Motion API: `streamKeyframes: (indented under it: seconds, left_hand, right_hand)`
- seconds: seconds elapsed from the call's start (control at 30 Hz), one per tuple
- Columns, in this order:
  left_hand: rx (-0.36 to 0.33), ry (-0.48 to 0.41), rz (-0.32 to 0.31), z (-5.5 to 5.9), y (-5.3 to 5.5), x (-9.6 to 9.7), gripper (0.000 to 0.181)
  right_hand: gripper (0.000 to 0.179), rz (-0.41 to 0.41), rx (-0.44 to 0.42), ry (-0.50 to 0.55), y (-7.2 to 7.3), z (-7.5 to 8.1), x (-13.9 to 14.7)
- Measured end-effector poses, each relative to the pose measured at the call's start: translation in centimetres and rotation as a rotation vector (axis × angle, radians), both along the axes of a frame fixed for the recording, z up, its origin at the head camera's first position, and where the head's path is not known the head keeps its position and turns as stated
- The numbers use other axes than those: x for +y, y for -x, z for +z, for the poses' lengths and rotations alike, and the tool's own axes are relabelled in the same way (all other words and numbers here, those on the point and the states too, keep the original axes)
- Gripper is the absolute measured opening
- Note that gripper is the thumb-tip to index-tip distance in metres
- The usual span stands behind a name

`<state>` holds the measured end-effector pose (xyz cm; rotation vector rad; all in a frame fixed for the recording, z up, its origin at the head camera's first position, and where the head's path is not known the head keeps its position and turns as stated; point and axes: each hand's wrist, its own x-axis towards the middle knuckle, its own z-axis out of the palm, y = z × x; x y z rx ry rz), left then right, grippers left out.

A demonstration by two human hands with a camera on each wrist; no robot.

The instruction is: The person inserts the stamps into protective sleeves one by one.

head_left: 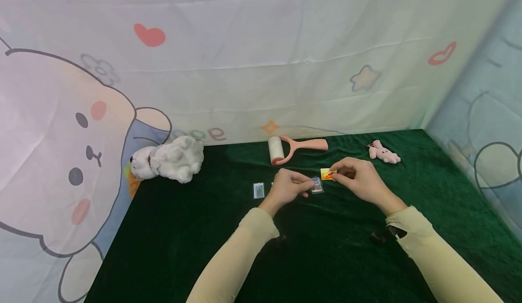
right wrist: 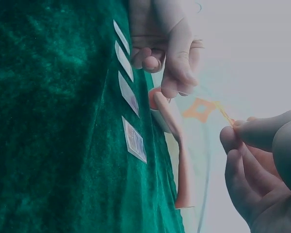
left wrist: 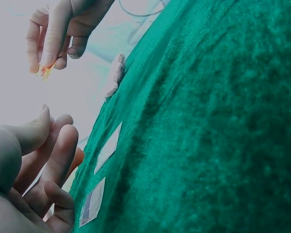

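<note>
My right hand [head_left: 364, 180] pinches a small yellow-orange card [head_left: 327, 174] between thumb and fingertips. Across from it, my left hand [head_left: 287, 186] holds a thin clear sleeve [right wrist: 177, 91], seen nearly edge-on between thumb and fingers in the right wrist view. The two hands are apart, with the yellow card raised above the green cloth. Under them a row of several small sleeved cards lies on the cloth, the nearest card [right wrist: 135, 141] showing a picture. Leftmost in the head view is a blue-toned card [head_left: 258, 190]; the left hand hides part of the row.
A lint roller [head_left: 303, 145] with a pink handle lies behind the hands. A white plush dog [head_left: 169, 159] lies at the back left, a small pink plush [head_left: 384, 152] at the back right. Green velvet cloth [head_left: 171, 248] covers the table; a printed curtain [head_left: 244, 45] hangs behind.
</note>
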<state>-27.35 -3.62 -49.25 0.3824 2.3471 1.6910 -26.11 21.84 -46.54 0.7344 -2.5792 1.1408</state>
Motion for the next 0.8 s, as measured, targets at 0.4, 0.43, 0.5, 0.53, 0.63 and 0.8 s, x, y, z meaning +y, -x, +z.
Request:
streamKeyframes:
  seconds: [0.4,0.43,0.5,0.53,0.63,0.8]
  left_hand:
    - [-0.014,-0.014,0.002,0.1,0.12,0.09,0.013]
    - [-0.017,-0.017,0.003,0.11,0.12,0.1,0.013]
    - [-0.023,-0.021,0.007,0.11,0.12,0.1,0.013]
    - [-0.025,-0.021,0.009,0.11,0.12,0.1,0.013]
    - [-0.027,-0.019,0.014,0.1,0.13,0.12,0.013]
    - [-0.018,-0.013,0.024,0.23,0.06,0.16,0.013]
  right_hand:
    - [0.015,0.007,0.0,-0.015,-0.07,0.0,-0.04]
    - [0.015,0.006,-0.001,-0.016,-0.06,0.02,-0.04]
    - [0.015,0.004,-0.002,-0.018,-0.09,0.03,-0.03]
    - [0.015,0.003,0.0,-0.02,-0.09,0.03,-0.03]
    - [0.015,0.002,0.008,-0.034,-0.15,0.05,-0.05]
    - [0.016,0.011,0.03,-0.06,-0.21,0.12,-0.15]
